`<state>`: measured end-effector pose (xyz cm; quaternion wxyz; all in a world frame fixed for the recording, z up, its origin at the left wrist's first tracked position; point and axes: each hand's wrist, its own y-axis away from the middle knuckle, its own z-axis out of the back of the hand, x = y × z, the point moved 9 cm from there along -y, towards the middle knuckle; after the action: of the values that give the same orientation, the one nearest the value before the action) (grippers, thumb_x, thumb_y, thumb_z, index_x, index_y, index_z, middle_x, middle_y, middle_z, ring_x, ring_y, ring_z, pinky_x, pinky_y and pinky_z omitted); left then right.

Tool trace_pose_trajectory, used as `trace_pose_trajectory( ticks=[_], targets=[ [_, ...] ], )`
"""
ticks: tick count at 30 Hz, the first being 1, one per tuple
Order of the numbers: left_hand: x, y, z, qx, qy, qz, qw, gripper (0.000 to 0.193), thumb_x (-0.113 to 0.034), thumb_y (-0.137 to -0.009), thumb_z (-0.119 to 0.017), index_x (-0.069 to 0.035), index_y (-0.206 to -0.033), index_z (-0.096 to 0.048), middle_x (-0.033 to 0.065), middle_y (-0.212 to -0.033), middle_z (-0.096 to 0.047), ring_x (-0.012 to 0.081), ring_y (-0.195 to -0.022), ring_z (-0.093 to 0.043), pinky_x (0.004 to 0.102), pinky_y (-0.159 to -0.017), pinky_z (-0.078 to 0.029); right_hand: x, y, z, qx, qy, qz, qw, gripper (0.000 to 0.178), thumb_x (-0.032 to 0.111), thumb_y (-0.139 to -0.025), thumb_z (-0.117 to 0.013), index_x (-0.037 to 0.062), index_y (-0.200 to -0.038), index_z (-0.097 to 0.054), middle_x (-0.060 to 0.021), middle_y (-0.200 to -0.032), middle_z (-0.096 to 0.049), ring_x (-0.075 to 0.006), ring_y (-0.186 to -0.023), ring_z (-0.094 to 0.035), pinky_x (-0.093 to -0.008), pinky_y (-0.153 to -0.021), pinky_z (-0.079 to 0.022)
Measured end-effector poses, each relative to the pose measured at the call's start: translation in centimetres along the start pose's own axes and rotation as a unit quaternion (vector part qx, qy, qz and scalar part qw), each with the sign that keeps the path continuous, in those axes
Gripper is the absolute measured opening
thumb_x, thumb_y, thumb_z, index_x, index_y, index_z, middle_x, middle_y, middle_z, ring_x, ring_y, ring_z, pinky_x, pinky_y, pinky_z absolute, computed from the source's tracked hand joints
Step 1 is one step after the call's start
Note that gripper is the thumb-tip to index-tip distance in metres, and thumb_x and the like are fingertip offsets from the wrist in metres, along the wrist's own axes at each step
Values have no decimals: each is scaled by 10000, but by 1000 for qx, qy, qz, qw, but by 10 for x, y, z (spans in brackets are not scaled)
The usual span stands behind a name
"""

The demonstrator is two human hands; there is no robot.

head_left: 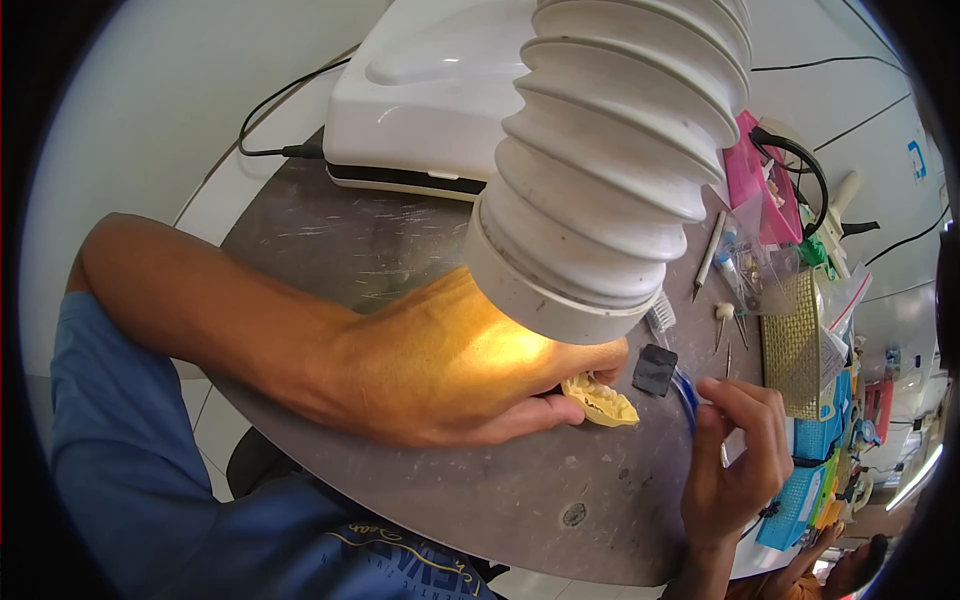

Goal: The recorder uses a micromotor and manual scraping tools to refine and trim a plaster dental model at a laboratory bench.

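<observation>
A pale yellow dental cast (607, 403) with a row of tooth shapes is pinched between the thumb and fingers of my left hand (450, 365). Bright light falls on the back of that hand, and the white hose partly covers its fingers. On the right, my right hand (738, 455) has its thumb and fingers curled together around a toothbrush with a blue and clear handle (686, 390). Its white bristles (661, 314) point away from me, toward the hose. Against the handle lies a small dark square block (655, 370), covering part of it.
A thick white ribbed hose (610, 150) hangs over the grey table (500, 510). Behind it stands a white machine (430, 110) with a black cable. To the right are a pen-like tool (711, 255), a woven basket (792, 345), a pink bin (750, 185) and blue baskets (795, 505). Another person (855, 570) sits far right.
</observation>
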<state>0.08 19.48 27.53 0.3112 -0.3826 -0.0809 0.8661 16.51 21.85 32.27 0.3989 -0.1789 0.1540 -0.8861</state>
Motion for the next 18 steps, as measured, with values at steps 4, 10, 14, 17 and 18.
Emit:
trace_pose_trajectory(
  ticks=[4, 10, 14, 17, 18],
  targets=[
    [2, 2, -3, -16, -12, -4, 1000, 273, -222, -841, -754, -84, -1048, -640, 38, -930, -596, 246, -850, -581, 365, -759, -469, 16, -13, -32, 50, 88, 80, 992, 396, -3, -756, -749, 13, -1145, -678, -162, -1152, -659, -302, -928, -633, -379, -793, -509],
    [3, 1, -4, -4, -8, 8, 1000, 272, -231, -843, -754, -88, -1046, -644, 34, -920, -590, 242, -847, -577, 366, -762, -468, 0, -11, -35, 25, 4, -3, 1000, 389, -30, -776, -721, 22, -1160, -677, -145, -998, -644, -289, -873, -632, -384, -764, -500],
    [4, 0, -4, 5, -1, 5, 1000, 265, -224, -837, -760, -91, -1035, -646, 28, -912, -587, 237, -838, -578, 361, -747, -466, -5, -8, -33, -11, -34, -15, 999, 337, -54, -771, -722, 22, -1099, -698, -131, -896, -636, -262, -762, -630, -346, -663, -488],
    [4, 1, -4, -8, 0, -1, 1000, 260, -211, -831, -766, -93, -1029, -645, 22, -914, -586, 234, -830, -578, 361, -737, -464, -3, -7, -25, -42, -30, -2, 999, 282, -74, -767, -705, 2, -1039, -696, -140, -872, -641, -256, -741, -630, -331, -655, -489],
    [3, 2, -3, -23, -1, -6, 1000, 258, -204, -828, -769, -95, -1027, -645, 19, -914, -585, 233, -826, -578, 362, -732, -463, -3, -6, -24, -41, -31, -2, 999, 282, -74, -767, -705, 2, -1039, -696, -140, -872, -641, -256, -741, -630, -331, -655, -489]
  ],
)
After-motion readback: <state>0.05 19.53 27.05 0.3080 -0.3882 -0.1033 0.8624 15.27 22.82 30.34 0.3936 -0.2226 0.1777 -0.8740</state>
